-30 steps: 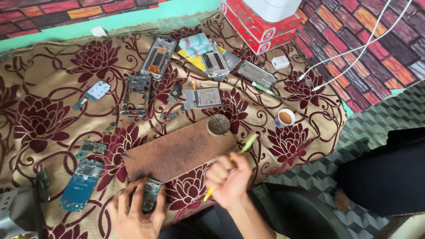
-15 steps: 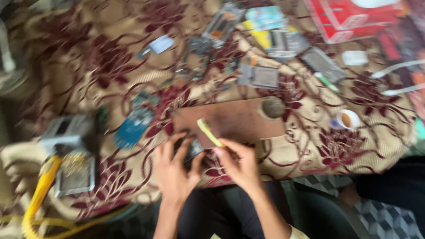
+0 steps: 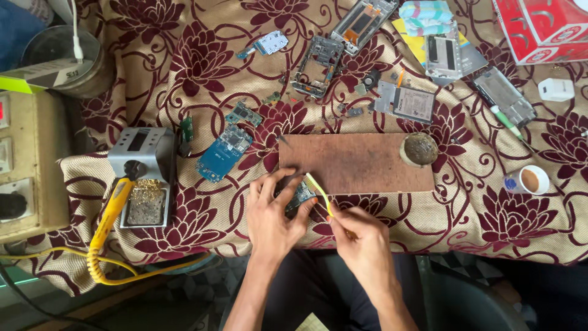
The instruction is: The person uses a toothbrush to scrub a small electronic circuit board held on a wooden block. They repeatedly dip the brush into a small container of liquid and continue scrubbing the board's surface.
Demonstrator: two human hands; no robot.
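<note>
My left hand (image 3: 274, 214) grips a small circuit board (image 3: 301, 195) just below the near edge of a brown wooden board (image 3: 355, 162). My right hand (image 3: 361, 242) holds a yellow-green toothbrush (image 3: 320, 191) whose head rests against that circuit board. Both hands sit over a floral maroon and beige cloth (image 3: 202, 79). A blue circuit board (image 3: 224, 153) lies on the cloth to the left of my left hand.
A soldering iron stand (image 3: 142, 175) with a yellow-handled iron (image 3: 110, 214) sits at left beside a beige station box (image 3: 27, 165). Phone frames (image 3: 318, 58), a round dish (image 3: 419, 149), a small cup (image 3: 530, 180) and a red box (image 3: 539, 27) lie beyond the wooden board.
The view has swung left and steadied, bringing the soldering stand and station box in. The toothbrush head has come down from above the wooden board onto the circuit board in my left hand.
</note>
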